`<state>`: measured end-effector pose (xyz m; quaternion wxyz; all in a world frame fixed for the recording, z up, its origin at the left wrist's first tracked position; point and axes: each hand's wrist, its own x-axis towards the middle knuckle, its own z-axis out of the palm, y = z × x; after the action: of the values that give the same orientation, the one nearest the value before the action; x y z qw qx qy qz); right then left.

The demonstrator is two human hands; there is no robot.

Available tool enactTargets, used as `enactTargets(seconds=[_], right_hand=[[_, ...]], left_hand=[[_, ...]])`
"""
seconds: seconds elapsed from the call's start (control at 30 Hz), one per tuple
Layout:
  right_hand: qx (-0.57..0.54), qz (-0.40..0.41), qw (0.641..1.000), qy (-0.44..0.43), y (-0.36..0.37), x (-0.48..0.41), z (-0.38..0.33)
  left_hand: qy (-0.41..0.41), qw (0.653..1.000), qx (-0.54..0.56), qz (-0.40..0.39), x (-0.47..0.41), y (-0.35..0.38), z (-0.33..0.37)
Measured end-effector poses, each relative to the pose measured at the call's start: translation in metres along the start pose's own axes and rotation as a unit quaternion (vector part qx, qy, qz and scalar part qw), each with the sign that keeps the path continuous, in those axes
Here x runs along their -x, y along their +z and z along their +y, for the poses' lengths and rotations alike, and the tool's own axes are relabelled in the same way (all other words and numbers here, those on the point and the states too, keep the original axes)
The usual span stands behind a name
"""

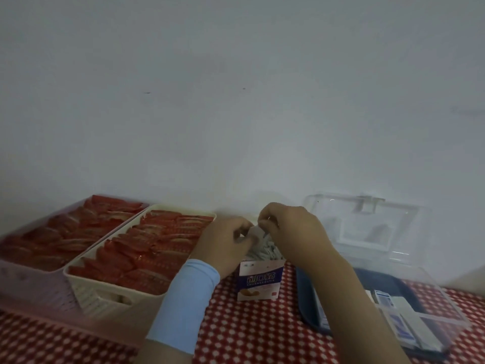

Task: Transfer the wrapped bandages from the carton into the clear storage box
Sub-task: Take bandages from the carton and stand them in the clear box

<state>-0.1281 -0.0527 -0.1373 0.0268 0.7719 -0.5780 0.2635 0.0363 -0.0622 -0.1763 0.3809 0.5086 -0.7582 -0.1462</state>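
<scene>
From the head view, a small white and blue carton (259,281) stands upright on the counter, on a red and white checked cloth (249,332), between a cream basket (86,282) and the clear storage box (433,292). A bundle of wrapped bandages (262,249) sticks out of the carton's open top. Both hands meet just above it. The left hand (225,243), with a light blue sleeve (189,303) on its forearm, has its fingers curled in and pinches the bundle from the left. The right hand (291,227) arches over the top, its fingers bent down and narrow, pinching the upper ends of the wrappers; the picture is soft here, so the exact grip is hard to make out.

The clear storage box sits to the right on a dark blue tray (307,298), its lid (367,222) tilted back against the wall. A few white and blue packets (404,321) already lie inside it.

The cream basket and a pink basket (26,285) further left are both filled with rows of red packets (147,248)
</scene>
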Motion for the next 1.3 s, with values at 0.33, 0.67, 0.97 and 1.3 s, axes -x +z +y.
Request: enactTargets(seconds=[0.33, 0.67, 0.97, 1.3], right_hand=[[-0.259, -0.065, 0.963, 0.025, -0.003, 0.010, 0.014], [-0.393, -0.005, 0.919, -0.028, -0.028, 0.008, 0.000], [-0.463, 0.015, 0.886, -0.010, -0.015, 0.005, -0.004], [-0.031, -0.137, 0.990, 0.033, 0.009, 0.004, -0.004]], left_hand=[[-0.006, 0.999, 0.023, 0.031, -0.004, 0.002, 0.002], [-0.144, 0.897, 0.395, -0.135, 0.005, -0.047, 0.026], [-0.156, 0.825, 0.516, -0.172, 0.010, -0.041, 0.027], [-0.200, 0.869, 0.450, 0.049, -0.001, -0.043, 0.014]])
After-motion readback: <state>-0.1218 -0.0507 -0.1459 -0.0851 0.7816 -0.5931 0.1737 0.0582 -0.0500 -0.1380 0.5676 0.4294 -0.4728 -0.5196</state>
